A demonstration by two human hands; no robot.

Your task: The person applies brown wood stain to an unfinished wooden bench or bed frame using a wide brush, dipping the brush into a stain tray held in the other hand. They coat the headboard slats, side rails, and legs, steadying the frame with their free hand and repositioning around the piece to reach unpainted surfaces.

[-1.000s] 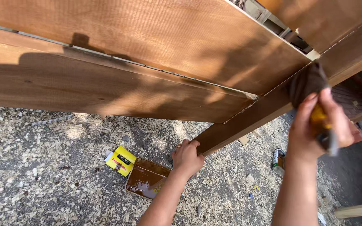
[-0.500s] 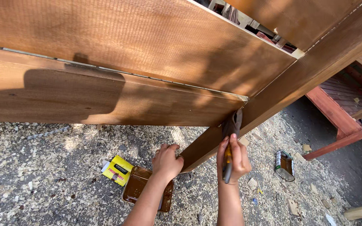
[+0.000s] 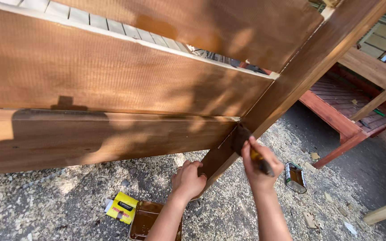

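My right hand [image 3: 259, 167] is shut on a paintbrush [image 3: 242, 139] whose dark bristles press on the wooden post [image 3: 300, 67], just where it meets the lower board [image 3: 112, 138]. My left hand [image 3: 187, 180] rests against the foot of the same post, fingers curled on its edge. The wood is a stained brown frame of wide horizontal boards, wet and glossy in places. Below my left arm sits a tray of brown stain [image 3: 144, 218] on the ground.
A yellow packet [image 3: 122, 207] lies beside the tray. A small open tin [image 3: 295, 177] lies on its side to the right. Sawdust and wood chips cover the gravel ground. A red-brown wooden structure [image 3: 345, 111] stands at the right.
My right hand with the brush came down the post from high at the right to the joint with the lower board. My left hand stayed at the post's foot.
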